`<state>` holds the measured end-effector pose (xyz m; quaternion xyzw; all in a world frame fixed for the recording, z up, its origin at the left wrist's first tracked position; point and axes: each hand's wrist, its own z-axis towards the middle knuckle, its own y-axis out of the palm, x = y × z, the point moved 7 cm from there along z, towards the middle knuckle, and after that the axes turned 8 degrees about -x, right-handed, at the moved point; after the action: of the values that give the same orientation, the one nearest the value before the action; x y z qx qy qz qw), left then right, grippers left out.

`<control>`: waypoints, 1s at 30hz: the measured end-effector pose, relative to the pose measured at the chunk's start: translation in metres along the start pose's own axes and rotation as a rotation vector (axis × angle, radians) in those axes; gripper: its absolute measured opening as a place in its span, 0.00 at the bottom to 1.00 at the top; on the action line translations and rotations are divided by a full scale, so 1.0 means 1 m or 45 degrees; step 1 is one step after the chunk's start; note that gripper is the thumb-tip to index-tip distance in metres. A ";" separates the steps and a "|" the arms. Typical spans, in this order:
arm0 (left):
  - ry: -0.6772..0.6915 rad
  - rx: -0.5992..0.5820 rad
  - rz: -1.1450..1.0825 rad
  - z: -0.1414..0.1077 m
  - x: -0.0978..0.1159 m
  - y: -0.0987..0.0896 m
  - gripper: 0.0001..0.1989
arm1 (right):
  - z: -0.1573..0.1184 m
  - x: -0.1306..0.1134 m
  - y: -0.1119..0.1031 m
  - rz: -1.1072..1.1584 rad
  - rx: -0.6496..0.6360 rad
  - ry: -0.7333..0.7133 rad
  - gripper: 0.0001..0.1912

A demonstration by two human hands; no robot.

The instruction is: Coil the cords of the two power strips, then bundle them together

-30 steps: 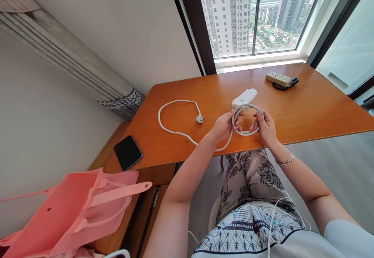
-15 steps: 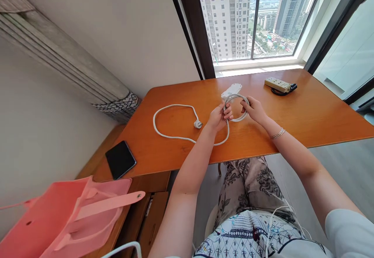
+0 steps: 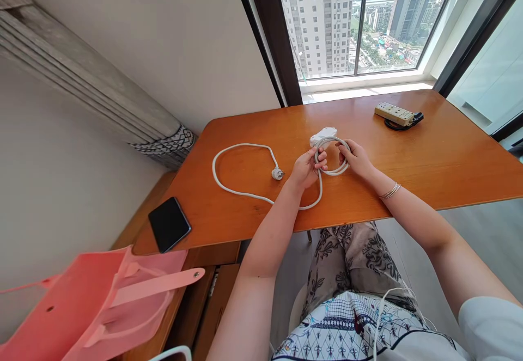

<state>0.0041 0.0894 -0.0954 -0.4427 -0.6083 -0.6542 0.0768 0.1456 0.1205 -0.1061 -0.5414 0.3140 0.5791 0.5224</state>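
Note:
Both hands grip a coiled white power cord above the wooden table. My left hand has its fingers wrapped round the left side of the loops. On the right side of the coil, my right hand pinches the cord. A loose length runs from under my left hand in a wide curve over the table to a white plug. Just behind the coil is a white power strip, partly hidden by the loops.
A beige power strip with a black cord lies at the back right. To the left are a black tablet or phone and an open pink bag beside the table. A window stands behind the table.
The white power strip behind the coil has tilted and sits slightly lower. My hands keep hold of the coil with little movement. The view has shifted slightly.

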 end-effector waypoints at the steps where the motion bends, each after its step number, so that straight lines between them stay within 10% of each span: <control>1: 0.004 -0.005 -0.001 -0.001 0.000 0.000 0.14 | 0.000 0.001 0.000 -0.015 0.003 0.005 0.21; 30: 0.014 0.074 -0.264 -0.006 0.007 -0.006 0.22 | -0.011 0.005 0.021 0.670 -0.278 0.151 0.32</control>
<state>-0.0066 0.0890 -0.0938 -0.3713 -0.6693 -0.6430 0.0248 0.1298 0.1061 -0.1175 -0.5272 0.4094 0.6925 0.2738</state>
